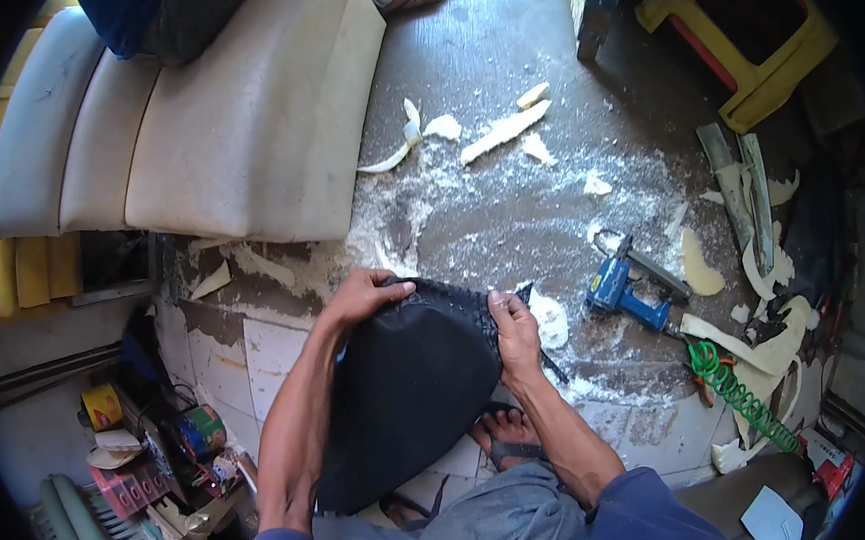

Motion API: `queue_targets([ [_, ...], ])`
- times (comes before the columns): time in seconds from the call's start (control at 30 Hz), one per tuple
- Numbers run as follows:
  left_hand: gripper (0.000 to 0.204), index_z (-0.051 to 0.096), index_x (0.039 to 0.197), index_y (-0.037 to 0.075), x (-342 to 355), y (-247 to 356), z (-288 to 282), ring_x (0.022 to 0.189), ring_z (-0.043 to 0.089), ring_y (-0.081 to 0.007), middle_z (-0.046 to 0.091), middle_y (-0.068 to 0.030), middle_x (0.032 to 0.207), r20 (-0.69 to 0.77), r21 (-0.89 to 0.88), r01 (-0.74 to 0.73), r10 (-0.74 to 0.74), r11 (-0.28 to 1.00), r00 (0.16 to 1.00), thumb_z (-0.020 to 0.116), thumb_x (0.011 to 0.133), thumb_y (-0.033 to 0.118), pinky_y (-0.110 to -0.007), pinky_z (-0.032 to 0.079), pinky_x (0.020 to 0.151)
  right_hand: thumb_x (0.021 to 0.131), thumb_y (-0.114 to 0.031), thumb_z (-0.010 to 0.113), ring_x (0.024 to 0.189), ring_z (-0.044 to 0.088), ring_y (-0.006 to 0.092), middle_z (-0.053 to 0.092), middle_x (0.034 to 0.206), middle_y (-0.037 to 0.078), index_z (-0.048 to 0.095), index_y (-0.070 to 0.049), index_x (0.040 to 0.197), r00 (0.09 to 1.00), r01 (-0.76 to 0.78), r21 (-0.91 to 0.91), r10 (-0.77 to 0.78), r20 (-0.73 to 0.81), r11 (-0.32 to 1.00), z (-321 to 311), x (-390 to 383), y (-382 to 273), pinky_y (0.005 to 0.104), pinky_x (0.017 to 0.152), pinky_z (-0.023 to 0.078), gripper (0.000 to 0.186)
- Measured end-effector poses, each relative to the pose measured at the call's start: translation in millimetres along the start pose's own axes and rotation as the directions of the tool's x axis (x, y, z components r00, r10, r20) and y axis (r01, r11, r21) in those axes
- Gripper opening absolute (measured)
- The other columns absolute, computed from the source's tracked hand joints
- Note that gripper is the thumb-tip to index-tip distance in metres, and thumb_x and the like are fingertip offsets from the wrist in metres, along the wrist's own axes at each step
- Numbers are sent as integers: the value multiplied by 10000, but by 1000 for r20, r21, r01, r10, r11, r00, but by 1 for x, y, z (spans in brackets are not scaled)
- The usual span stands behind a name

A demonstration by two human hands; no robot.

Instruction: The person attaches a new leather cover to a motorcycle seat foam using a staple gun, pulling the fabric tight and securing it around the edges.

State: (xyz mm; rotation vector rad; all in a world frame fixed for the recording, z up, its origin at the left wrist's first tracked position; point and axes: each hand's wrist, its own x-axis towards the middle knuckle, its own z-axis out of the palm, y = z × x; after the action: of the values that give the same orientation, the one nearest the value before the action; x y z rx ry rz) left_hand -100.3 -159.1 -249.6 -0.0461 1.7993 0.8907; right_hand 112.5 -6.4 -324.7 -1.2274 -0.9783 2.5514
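Black cover (pixel 411 392) was left of blue tool (pixel 616 289). Left hand (pixel 366 297) closed, thumb pinching cover's rim (pixel 444 295); right hand (pixel 517 336) closed likewise on rim end nearest tool. Good handling appeared to require even tension between grips, rim untwisted.

Floor (pixel 507 44): grey, worn, strewn with white crumbs and pale scraps (pixel 506 131). White tiles (pixel 276 356), stained and dirty, adjoin it on the near side. Upper left: cream padded seat (pixel 241 113). Upper right: yellow plastic stool (pixel 775 82). Left: pale wall (pixel 23 364). Light reflects off the far floor.
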Motion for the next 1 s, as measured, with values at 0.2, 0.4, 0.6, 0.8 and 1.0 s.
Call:
queue_targets([
  [0.2,445,755,1021,-7,18,-6,1,802,674,-184,741,-110,868,-79,380,-38,73,924,994,755,869,411,-334,514,792,1020,-334,609,757,555,56,643,872,-32,667,-91,1020,995,-83,-306,62,-78,948,-17,29,31,254,708,469,250],
  [0.4,601,649,1273,17,-4,-65,-39,1155,621,-251,676,-175,1231,-135,390,-114,179,914,975,609,947,521,-356,456,995,1031,-428,535,1040,615,179,675,1144,72,554,-82,1355,977,-198,83,189,100,977,-37,-44,35,316,912,469,474],
  [0.6,723,467,1485,75,-103,-162,-90,1335,498,-232,519,-137,1471,-94,177,110,-95,978,991,534,980,587,-351,356,1131,949,-529,608,1249,560,265,610,1331,177,449,-33,1459,852,-83,-707,418,315,702,-37,-100,61,363,1080,400,730],
  [0.8,728,460,1488,90,-181,-271,-156,1257,564,-240,569,-113,1407,-321,-598,28,-271,801,907,565,957,578,-404,485,1025,884,-589,667,1221,609,345,650,1280,216,533,-32,1384,812,307,-637,155,563,708,160,-41,60,415,1029,450,761],
  [1.0,925,451,1481,18,-233,-353,-172,1308,526,-302,567,-152,1409,-659,-570,-45,-423,821,622,352,947,766,-420,404,1098,864,-572,688,1286,564,347,609,1363,209,491,-106,1461,576,459,-582,275,770,671,312,-2,146,408,1075,419,783],
])
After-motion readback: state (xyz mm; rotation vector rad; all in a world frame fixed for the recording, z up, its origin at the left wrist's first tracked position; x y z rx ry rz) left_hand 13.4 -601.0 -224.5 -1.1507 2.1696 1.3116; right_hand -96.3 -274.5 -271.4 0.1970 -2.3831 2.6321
